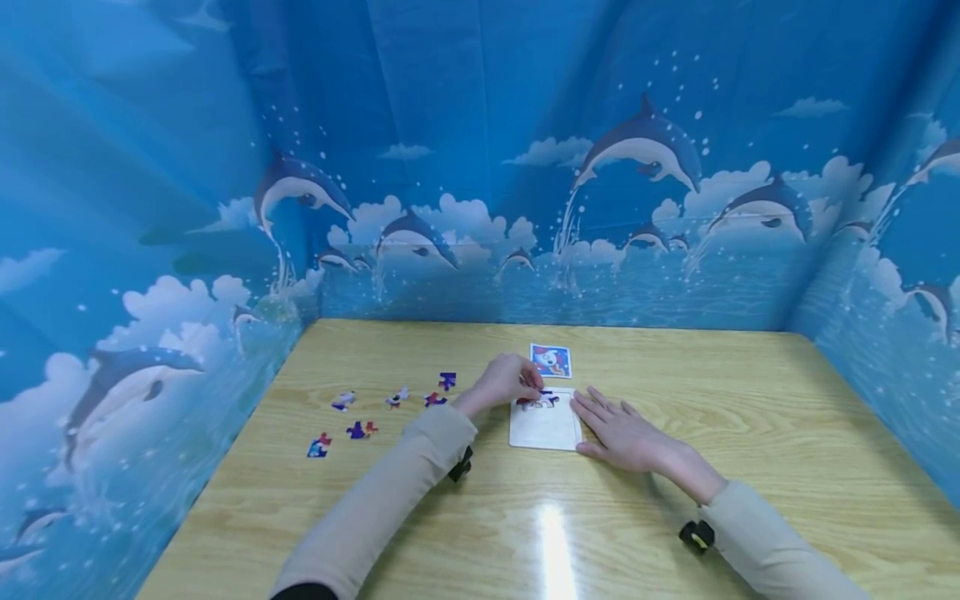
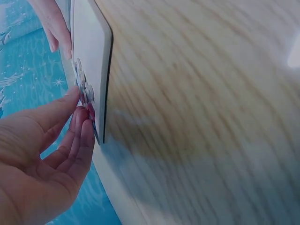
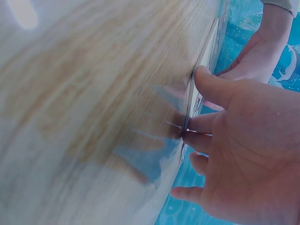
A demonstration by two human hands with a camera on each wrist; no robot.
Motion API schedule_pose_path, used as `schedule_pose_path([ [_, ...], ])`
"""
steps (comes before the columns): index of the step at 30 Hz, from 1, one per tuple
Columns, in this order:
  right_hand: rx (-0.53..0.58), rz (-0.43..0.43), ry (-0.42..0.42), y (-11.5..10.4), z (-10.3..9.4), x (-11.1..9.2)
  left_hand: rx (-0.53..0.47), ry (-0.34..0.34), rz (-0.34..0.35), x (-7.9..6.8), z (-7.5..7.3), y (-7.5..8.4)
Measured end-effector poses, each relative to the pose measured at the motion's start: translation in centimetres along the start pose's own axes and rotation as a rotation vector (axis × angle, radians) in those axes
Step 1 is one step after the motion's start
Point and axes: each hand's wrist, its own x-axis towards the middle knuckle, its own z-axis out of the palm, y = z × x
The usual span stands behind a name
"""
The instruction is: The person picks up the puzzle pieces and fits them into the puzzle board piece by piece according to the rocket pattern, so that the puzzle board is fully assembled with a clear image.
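White tray [image 1: 536, 432]: flat on the table [image 1: 750, 417], shallow rim, mostly bare inside.
Tray contents: puzzle pieces [image 1: 548, 401] grouped along the far edge.
Left hand [image 1: 504, 383]: thumb and fingers bent close together, pinching a reddish piece [image 2: 91, 111] at the tray's far-left corner.
Right hand [image 1: 624, 435]: fingers extended and spread, holding nothing, fingertips on the tray's right edge.
Outside tray: loose pieces [image 1: 355, 431], left; picture card [image 1: 551, 362], just beyond.

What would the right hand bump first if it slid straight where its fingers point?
Most likely the white board: the right hand lies at its right edge, seemingly touching it.
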Motion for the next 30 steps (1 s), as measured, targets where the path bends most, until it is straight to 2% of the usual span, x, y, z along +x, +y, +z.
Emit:
schedule_pose_path([
  [11,0.001,-0.031,0.021,0.4,0.2,0.2,0.022,-0.01,-0.021,0.0,-0.4,0.2],
  [18,0.0,-0.004,-0.004,0.1,0.1,0.2,0.023,0.012,-0.013,0.0,-0.7,-0.3],
  [24,-0.002,-0.003,-0.003,-0.1,0.0,0.1,-0.043,0.064,-0.056,-0.5,-2.5,-1.3],
  [30,0.002,-0.007,-0.002,0.0,0.0,0.0,-0.159,0.137,-0.042,-1.2,-4.8,-2.9],
])
